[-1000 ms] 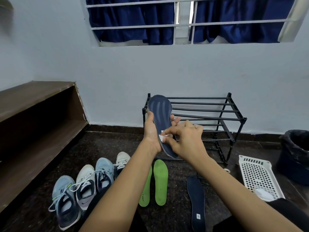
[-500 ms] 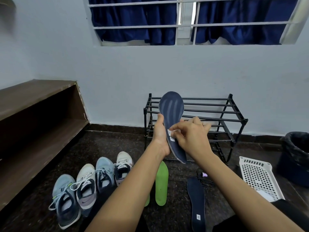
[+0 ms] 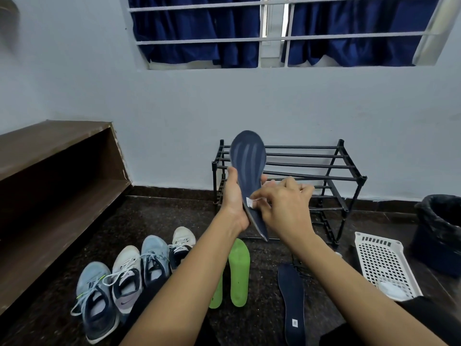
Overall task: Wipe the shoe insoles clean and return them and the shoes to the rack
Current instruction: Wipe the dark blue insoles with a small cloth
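My left hand [image 3: 233, 198] grips a dark blue insole [image 3: 248, 158] upright in front of the black shoe rack [image 3: 349, 178]. My right hand [image 3: 284, 208] pinches a small white wipe [image 3: 250, 202] against the insole's lower half. A second dark blue insole [image 3: 291, 300] lies flat on the floor below my right forearm. Two green insoles [image 3: 239, 270] lie side by side under my left forearm. Several sneakers [image 3: 129, 278] stand in a row on the floor at the left.
A white perforated basket [image 3: 384, 265] with something white in it sits on the floor at the right. Beside it stands a dark bin with a black liner [image 3: 439, 226]. A brown wooden shelf unit [image 3: 50, 183] runs along the left wall. The floor is dark stone.
The view has shifted slightly, so both hands and the insole sit further right. My right hand keeps the wipe at the insole's lower half with little movement.
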`<action>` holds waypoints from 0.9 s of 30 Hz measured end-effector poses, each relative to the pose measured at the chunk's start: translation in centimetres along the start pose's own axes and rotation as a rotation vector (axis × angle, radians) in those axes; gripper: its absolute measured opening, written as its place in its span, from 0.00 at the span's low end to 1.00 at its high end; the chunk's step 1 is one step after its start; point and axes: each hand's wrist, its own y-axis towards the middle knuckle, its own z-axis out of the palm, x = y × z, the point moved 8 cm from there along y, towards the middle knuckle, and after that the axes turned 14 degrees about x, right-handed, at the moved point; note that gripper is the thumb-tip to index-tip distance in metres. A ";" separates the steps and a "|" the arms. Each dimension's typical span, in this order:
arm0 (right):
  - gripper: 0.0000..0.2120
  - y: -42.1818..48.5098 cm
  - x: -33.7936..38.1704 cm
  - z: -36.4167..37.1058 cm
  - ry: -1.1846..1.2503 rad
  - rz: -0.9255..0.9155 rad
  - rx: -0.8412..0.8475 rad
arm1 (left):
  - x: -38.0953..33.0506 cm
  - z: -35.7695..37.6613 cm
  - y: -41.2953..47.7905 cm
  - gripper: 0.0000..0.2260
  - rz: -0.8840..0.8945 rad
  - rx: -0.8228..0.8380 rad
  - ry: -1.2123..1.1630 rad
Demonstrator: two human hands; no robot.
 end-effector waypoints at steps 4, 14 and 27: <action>0.08 0.6 -1.1 -0.9 -0.096 0.048 -0.070 | 2.2 1.2 -0.7 0.33 -0.106 0.024 0.025; 0.13 0.8 -0.7 0.1 0.008 0.018 0.002 | 1.2 -0.1 0.0 0.32 -0.099 -0.027 0.022; 0.05 -0.4 -0.1 1.8 0.220 0.039 0.156 | -2.2 -1.5 1.1 0.32 0.083 -0.009 -0.083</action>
